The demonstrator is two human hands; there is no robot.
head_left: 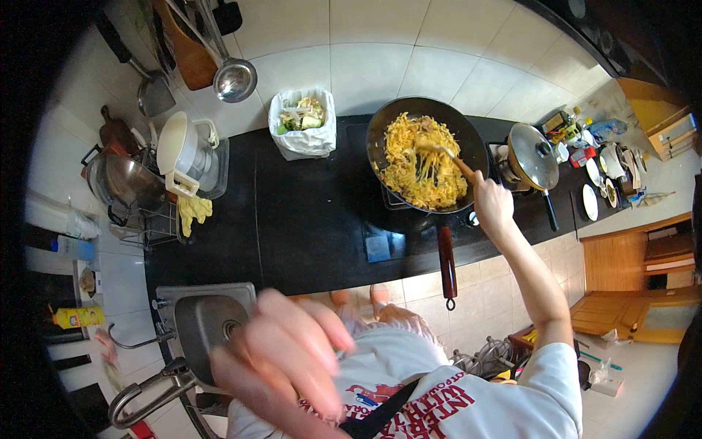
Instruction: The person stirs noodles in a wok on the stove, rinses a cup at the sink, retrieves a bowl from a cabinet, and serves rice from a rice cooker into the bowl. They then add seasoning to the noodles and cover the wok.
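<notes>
My right hand (493, 203) grips the wooden handle of a stirring utensil (462, 167), whose far end is blurred among the food. That food, yellow noodle-like strands (422, 186) with darker bits, spreads over the bottom of a dark wok (476, 131) on the stove. The wok's reddish-brown handle (447, 258) points toward me, with no hand on it. Close to the camera, my left hand (290, 351) hangs blurred in front of my shirt with its fingers bent. Whether it holds anything cannot be made out.
A lidded pan (533, 156) stands right of the wok, with bottles and small dishes (589, 202) beyond. A white-lined waste bin (304, 142) sits on the black counter (312, 219). Left are a dish rack (156, 225) and sink (205, 329); ladles (236, 80) hang above.
</notes>
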